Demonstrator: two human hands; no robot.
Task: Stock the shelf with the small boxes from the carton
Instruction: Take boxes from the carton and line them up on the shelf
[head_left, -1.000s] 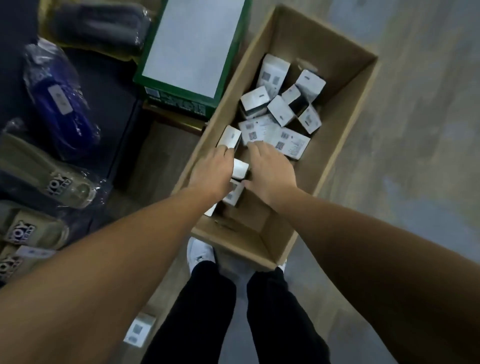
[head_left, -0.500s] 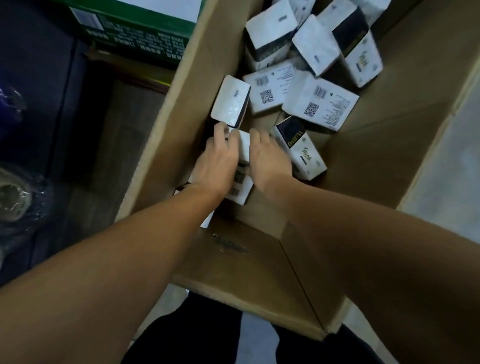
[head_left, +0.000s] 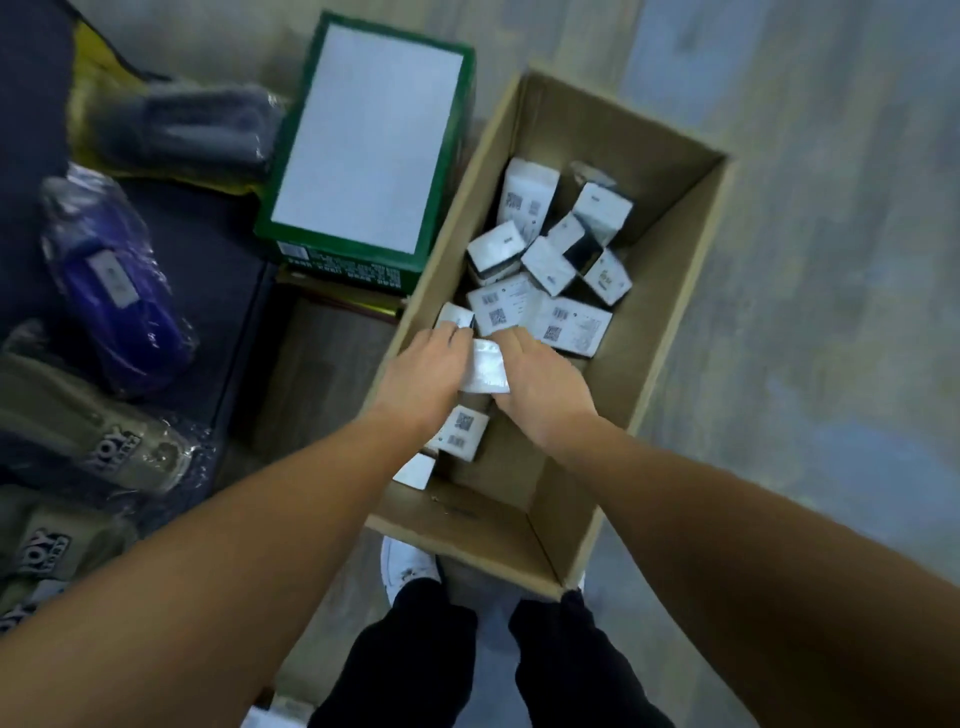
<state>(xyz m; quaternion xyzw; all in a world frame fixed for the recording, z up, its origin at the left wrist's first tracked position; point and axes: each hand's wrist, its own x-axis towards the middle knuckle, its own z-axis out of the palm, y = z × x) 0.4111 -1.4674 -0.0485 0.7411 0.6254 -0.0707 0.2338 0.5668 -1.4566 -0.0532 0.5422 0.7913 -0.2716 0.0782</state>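
A small white box is sitting between the two hands inside the carton, above its near half, with the left hand pressing against its left side and the right hand curling around its right side; both hands' fingers are bending onto it, so the box is being gripped from both sides. Under the left wrist another small box is lying with its code label facing up, and one more white corner is showing against the carton's left wall. Toward the carton's far end a loose heap of boxes is lying at all angles, roughly ten of them, though blur and overlap are keeping an exact count out of reach. One further box is leaning by the left wall just beyond the left fingers. The carton itself is standing open on a grey wood-look floor. Just left of the carton a green box with a white lid is resting. Further left of the carton, bagged slippers are lying: one purple and at least two olive ones. At the carton's near edge, a white shoe and black trouser legs are showing.
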